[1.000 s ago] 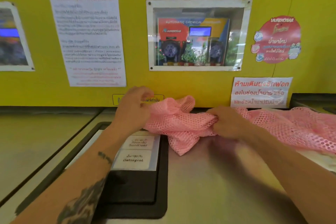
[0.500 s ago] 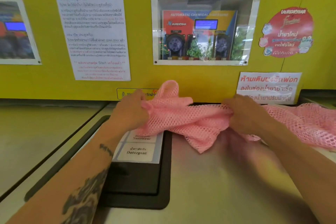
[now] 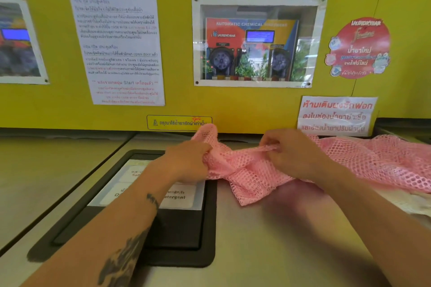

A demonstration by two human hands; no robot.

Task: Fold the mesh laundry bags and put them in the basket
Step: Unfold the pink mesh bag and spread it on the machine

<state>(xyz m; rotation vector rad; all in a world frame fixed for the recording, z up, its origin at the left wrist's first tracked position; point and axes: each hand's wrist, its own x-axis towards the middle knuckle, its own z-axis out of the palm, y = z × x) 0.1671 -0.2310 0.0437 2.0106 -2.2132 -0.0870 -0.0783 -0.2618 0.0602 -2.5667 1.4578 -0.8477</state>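
A pink mesh laundry bag (image 3: 251,172) lies bunched on the steel machine top (image 3: 268,244), close to the yellow wall. My left hand (image 3: 189,161) grips its left end in a fist. My right hand (image 3: 293,154) pinches the bag's upper edge, and the mesh is pulled taut between the two hands. More pink mesh (image 3: 382,161) spreads off to the right, partly hidden behind my right forearm. No basket is in view.
A black-framed detergent drawer lid (image 3: 182,235) with white labels is set into the top under my left forearm. Something pale (image 3: 415,207) lies under the mesh at the right edge. The yellow wall (image 3: 233,105) with posters and a dispenser window stands right behind.
Both hands kept their hold on the mesh. They spread apart half a second ago, then came closer together again, with the right hand now pinching the top edge. The camera tilted slightly.
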